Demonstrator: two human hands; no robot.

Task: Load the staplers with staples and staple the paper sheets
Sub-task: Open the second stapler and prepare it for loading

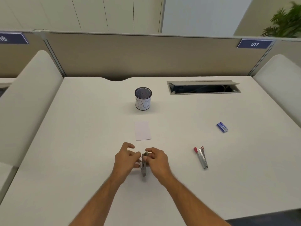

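Note:
A small metal stapler [143,168] lies on the white desk [81,144] near its front middle, pointing away from me. My left hand [126,159] touches its left side, fingers curled. My right hand [157,162] pinches its raised top at the far end. Whether staples are between my fingers is hidden. A small stack of white paper sheets [142,130] lies just beyond the hands. A second stapler [201,157], silver with red ends, lies opened to the right. A blue staple box [222,127] sits farther right.
A mesh cup [143,98] with a paper label stands behind the paper. An open cable slot [203,87] is sunk into the desk at the back right. Beige partitions enclose the desk at the back and sides.

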